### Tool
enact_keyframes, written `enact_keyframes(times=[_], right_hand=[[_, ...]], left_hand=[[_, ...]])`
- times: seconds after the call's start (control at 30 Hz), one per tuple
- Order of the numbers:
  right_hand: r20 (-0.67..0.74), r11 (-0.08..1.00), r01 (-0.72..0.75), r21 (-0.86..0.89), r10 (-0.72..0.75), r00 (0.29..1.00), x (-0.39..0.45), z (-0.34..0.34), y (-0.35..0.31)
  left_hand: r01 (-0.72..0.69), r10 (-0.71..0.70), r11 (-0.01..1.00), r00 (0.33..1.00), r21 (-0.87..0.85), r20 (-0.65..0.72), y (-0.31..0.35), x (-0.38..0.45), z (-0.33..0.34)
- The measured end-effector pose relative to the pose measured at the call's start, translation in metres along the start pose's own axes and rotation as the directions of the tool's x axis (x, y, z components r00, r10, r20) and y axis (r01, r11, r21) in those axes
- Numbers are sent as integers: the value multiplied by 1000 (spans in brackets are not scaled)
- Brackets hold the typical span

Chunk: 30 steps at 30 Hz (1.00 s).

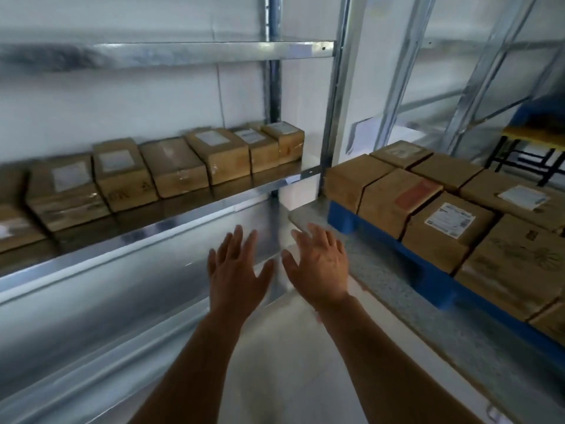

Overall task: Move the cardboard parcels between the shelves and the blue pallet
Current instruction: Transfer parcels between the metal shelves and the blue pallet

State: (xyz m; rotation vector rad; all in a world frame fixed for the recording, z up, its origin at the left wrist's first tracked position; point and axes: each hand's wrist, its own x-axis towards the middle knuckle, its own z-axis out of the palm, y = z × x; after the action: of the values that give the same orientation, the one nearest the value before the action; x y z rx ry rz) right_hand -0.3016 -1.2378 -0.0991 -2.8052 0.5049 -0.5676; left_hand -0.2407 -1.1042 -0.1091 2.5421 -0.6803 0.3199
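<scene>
Left hand [237, 272] and right hand [318, 264] both released, fingers spread, holding nothing. Cardboard parcels [171, 166] line the metal shelf [195, 214]; further parcels [440, 228] sit on the blue pallet [425, 276].

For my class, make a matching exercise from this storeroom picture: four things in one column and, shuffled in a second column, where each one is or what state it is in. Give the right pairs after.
Things
1. row of parcels
2. blue pallet
3. parcel with red label
4. both hands (left hand, right hand)

Places or states
A. open, holding nothing
B. on the metal shelf
C. under the stacked parcels at the right
D. on the pallet, near its far end

Pairs: 1-B, 2-C, 3-D, 4-A
</scene>
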Motion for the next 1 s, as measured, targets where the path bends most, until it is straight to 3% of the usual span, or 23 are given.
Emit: enact_keyframes(times=[0.17, 0.37, 0.63, 1.0], right_hand=[[-67, 984, 175, 39, -172, 983, 13, 24, -69], [-1, 925, 354, 142, -357, 934, 24, 54, -147], [-20, 782, 572, 248, -586, 810, 26, 76, -233], [17, 600, 700, 387, -763, 646, 2, 107, -322]], left_hand=[[180, -177, 983, 982, 42, -58, -67, -17, -34], [381, -363, 920, 917, 89, -165, -123, -45, -68], [632, -571, 753, 766, 185, -294, -179, -77, -111], [825, -714, 531, 559, 195, -422, -222, -131, -146]])
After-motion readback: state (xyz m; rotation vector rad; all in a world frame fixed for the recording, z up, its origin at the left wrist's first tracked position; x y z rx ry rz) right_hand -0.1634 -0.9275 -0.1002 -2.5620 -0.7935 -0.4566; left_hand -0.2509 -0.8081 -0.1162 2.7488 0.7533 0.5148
